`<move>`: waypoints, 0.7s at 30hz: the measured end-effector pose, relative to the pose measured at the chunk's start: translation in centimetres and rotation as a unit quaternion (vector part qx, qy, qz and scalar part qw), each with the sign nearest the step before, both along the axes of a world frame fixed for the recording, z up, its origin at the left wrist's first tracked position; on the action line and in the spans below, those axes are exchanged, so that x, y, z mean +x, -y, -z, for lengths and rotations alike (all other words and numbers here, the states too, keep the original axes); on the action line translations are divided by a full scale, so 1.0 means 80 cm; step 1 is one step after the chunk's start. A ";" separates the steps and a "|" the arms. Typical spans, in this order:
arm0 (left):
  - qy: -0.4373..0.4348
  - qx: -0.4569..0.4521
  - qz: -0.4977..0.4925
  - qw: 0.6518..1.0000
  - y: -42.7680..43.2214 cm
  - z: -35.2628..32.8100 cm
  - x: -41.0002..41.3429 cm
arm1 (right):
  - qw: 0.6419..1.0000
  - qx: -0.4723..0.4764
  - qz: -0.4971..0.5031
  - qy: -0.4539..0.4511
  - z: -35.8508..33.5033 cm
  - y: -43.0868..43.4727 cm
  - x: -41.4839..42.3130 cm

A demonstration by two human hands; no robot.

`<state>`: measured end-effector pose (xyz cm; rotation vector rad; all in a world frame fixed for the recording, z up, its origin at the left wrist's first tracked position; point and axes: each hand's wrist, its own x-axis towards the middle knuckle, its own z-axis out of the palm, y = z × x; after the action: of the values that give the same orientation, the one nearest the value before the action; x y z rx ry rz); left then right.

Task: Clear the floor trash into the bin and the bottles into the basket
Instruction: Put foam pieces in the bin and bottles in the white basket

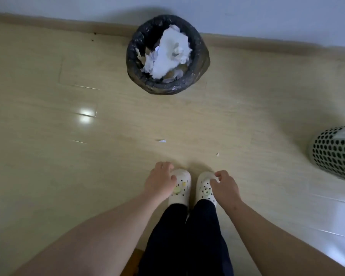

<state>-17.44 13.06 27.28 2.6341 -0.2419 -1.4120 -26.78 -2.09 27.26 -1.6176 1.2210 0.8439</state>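
Note:
A round bin lined with a black bag stands by the wall at the top centre, with crumpled white paper heaped inside. Two small white paper scraps lie on the floor: one scrap in front of the bin, a tinier scrap to its right. A white perforated basket sits at the right edge, partly cut off. My left hand and my right hand hang low in front of my shoes, fingers loosely curled, holding nothing. No bottle is visible.
The floor is pale glossy wood-look planks with a light reflection at the left. A baseboard and white wall run across the top. My white clogs and dark trousers fill the bottom centre.

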 end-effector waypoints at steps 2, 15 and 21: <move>-0.013 0.007 0.011 1.000 -0.012 0.018 0.006 | 1.000 0.003 0.020 -0.014 0.016 -0.006 -0.002; -0.005 0.035 0.021 0.999 -0.030 0.240 0.094 | 0.990 -0.041 0.127 -0.041 0.235 -0.034 0.007; 0.074 0.020 -0.060 0.995 -0.043 0.343 0.094 | 0.992 -0.061 0.098 -0.057 0.327 -0.025 0.007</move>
<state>-9.90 16.52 -0.17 2.7384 -0.0698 -1.1998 -26.20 -0.11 1.13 -1.5312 1.5108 0.7586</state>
